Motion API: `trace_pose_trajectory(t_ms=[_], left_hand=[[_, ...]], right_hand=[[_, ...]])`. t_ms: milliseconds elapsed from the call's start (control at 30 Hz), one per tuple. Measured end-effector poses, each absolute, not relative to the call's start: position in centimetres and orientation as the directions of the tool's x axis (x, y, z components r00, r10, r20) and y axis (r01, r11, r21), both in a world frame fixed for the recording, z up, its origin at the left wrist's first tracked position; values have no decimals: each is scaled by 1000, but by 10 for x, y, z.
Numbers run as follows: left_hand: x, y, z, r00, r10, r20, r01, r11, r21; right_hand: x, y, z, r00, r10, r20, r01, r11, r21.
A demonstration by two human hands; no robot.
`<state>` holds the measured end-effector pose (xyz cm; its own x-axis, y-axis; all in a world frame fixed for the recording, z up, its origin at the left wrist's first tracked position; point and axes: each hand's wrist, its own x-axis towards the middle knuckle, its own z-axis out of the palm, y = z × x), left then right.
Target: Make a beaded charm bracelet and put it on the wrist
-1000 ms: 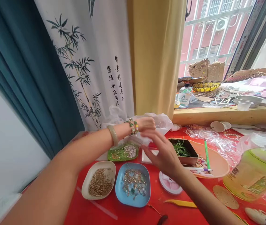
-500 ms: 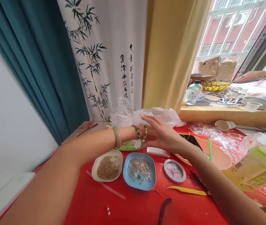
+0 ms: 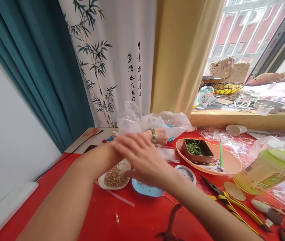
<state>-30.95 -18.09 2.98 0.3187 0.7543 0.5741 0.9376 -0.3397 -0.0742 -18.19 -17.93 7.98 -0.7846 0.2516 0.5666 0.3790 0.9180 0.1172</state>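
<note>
My left hand [image 3: 161, 135] reaches forward over the table with its fingers curled; nothing shows in it. A green and gold beaded bracelet [image 3: 154, 135] circles its wrist. My right hand [image 3: 141, 155], blurred by motion, lies across my left forearm with long, stretched fingers. It covers the part of the forearm below the bracelet. Under the hands are a white dish of small gold beads [image 3: 101, 182] and a light blue dish [image 3: 146, 190] with clear and metallic beads. The right hand hides much of the blue dish.
A thread spool [image 3: 186, 174] lies beside the blue dish. Yellow-handled pliers [image 3: 240, 204] are at right. A peach tray [image 3: 235, 162] bears a dark square box [image 3: 198, 150] with green strands and a green pencil [image 3: 221, 155]. A yellow-green plastic container [image 3: 265, 170] stands at the right.
My right hand has moved left and toward me, onto my left forearm, hiding the pale bangle. My left hand now shows beyond it. The dark box and pliers are uncovered.
</note>
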Motion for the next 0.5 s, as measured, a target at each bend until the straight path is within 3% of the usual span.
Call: trace_pose_trajectory(t_ms=[167, 300, 500], left_hand=[[-310, -192, 23, 17, 700, 714, 986, -129, 103], [-291, -181, 28, 248, 761, 600, 948, -319, 13], [-273, -151, 36, 404, 762, 507, 907, -407, -111]], right_hand=[[-211, -178, 67, -800, 195, 568, 414, 864, 286], [-193, -152, 58, -807, 191, 560, 400, 873, 280], [-163, -125, 41, -769, 260, 584, 460, 860, 222]])
